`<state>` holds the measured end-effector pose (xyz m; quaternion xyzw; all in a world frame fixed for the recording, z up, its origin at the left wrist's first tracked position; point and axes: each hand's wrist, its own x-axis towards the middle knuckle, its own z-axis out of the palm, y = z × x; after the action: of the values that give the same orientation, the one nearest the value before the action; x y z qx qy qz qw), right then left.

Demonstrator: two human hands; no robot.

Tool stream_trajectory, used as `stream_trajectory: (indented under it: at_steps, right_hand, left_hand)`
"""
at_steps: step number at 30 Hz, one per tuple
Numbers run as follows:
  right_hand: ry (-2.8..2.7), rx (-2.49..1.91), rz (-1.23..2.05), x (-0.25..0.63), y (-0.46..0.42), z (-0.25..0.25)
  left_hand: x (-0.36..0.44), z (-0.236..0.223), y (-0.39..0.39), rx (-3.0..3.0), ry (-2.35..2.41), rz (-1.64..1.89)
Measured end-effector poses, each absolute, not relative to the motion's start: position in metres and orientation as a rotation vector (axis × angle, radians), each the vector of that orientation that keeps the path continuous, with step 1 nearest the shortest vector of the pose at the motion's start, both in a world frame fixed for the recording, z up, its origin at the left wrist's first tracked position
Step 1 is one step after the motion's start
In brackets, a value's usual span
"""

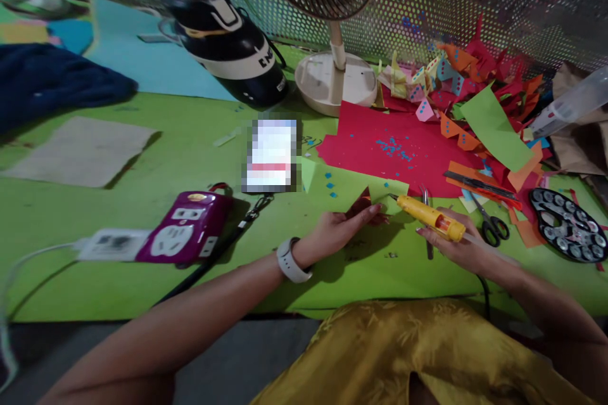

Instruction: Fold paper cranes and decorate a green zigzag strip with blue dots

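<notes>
My left hand (335, 231), with a white watch on the wrist, pinches a small folded dark red paper piece (361, 207) just above the green mat (142, 202). In my right hand (458, 248) lies a yellow glue gun (430, 218), gripped around its body. Its metal nozzle points left toward the red paper piece and stops a little short of it. A black cord runs from the gun back toward my lap.
A red paper sheet (403, 151) with blue dots, a heap of coloured paper scraps (479, 82), scissors (491, 224) and a black palette (567, 224) lie right. A fan base (332, 78), a helmet (228, 44), a purple power strip (187, 227) and blue cloth (47, 85) sit left and behind.
</notes>
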<state>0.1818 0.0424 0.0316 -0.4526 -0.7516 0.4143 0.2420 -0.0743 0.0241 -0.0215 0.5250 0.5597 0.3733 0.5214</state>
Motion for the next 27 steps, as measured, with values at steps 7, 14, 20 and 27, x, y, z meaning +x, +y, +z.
stream_trajectory:
  at_steps: [7, 14, 20, 27]
  right_hand:
    - [-2.021, -1.206, 1.088, 0.187, 0.042, 0.043]
    - [-2.009, -1.231, 0.551, 0.254, 0.038, 0.065]
    - [-1.861, -1.655, 0.047, 0.357, 0.017, 0.039]
    - [-1.591, -2.090, -0.548, 0.432, 0.003, -0.004]
  left_hand:
    - [-0.069, -0.008, 0.027, 1.218, 1.226, 0.865]
    - [-0.071, -0.012, 0.027, 1.140, 1.299, 0.866]
    - [-0.072, -0.005, 0.029, 1.101, 1.330, 0.810]
    - [-0.064, 0.005, 0.029, 0.973, 1.348, 0.908]
